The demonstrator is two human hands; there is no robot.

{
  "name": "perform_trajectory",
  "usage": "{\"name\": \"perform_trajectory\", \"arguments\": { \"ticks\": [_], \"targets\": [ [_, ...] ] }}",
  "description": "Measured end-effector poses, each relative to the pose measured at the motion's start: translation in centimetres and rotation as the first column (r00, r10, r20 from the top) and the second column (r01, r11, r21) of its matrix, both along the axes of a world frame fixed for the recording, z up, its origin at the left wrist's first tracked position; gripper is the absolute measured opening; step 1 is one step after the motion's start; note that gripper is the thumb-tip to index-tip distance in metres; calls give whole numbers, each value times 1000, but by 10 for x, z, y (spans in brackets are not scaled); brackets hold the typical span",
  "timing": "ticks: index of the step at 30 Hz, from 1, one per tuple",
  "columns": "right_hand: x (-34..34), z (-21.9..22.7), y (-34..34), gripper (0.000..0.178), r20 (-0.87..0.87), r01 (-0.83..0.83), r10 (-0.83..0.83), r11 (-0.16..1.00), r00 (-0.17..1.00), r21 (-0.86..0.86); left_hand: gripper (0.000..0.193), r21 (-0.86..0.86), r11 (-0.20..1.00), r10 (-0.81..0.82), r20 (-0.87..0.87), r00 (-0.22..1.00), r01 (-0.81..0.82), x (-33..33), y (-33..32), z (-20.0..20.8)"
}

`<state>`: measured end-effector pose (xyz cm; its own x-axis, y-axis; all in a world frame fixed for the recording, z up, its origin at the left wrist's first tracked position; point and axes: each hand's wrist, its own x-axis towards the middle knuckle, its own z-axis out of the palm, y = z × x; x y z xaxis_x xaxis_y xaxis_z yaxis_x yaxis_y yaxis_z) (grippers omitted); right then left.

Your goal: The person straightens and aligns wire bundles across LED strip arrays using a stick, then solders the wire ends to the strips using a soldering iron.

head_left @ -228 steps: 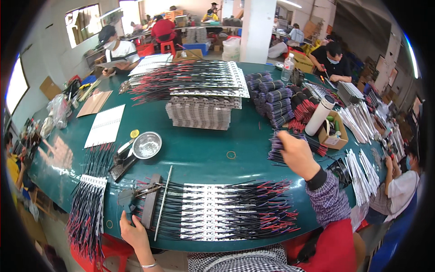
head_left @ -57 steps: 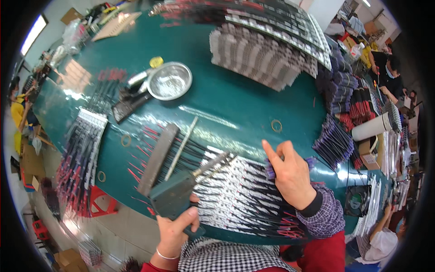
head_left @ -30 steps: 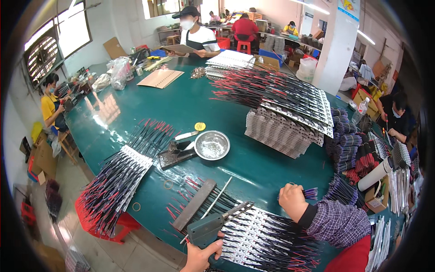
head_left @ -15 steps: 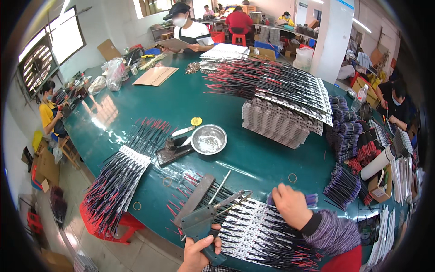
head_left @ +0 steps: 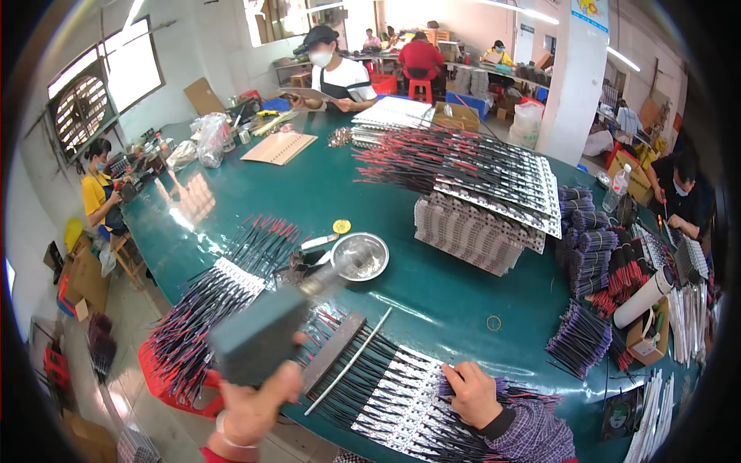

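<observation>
Holding a dark green gun-shaped tool (head_left: 258, 336) in the left hand (head_left: 258, 403), with fingers closed round the handle, all blurry, and with its tip (head_left: 316, 285) showing over the edge of the round metal bowl (head_left: 377, 261). Gripping a bunch of purple and black wires (head_left: 499, 385) in the curled right hand (head_left: 472, 395), at the right side of the row of white boards (head_left: 399, 390). Working at a green table (head_left: 440, 312), with a dark bar (head_left: 333, 355) and a thin pale stick (head_left: 350, 359) across the black wires (head_left: 369, 369) left of the boards, and a tall stack of boards (head_left: 463, 235) farther back.
</observation>
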<state>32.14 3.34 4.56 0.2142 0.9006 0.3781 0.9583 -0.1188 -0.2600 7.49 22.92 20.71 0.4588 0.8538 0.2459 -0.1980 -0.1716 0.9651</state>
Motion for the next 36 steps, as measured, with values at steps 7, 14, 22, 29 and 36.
{"name": "perform_trajectory", "arguments": {
  "ticks": [7,14,22,29,36],
  "targets": [
    [-4,-1,1,56,-67,-3,6,999,998,37,41,668,687,235,169,957,-286,-26,47,156],
    [0,2,3,36,-18,10,-8,995,1000,103,24,250,914,372,-200,906,-320,45,64,34],
    [1,-4,-1,33,-72,-28,39,990,997,139,16,-172,979,85,-152,985,-111,72,49,-67],
    [7,-1,1,37,-100,-67,80,990,992,127,45,-274,962,-83,-329,941,-11,9,-57,-102],
    [9,-11,6,29,-6,-62,63,991,998,116,40,-184,969,-235,-490,839,164,-4,-85,-132]
  ]
}}
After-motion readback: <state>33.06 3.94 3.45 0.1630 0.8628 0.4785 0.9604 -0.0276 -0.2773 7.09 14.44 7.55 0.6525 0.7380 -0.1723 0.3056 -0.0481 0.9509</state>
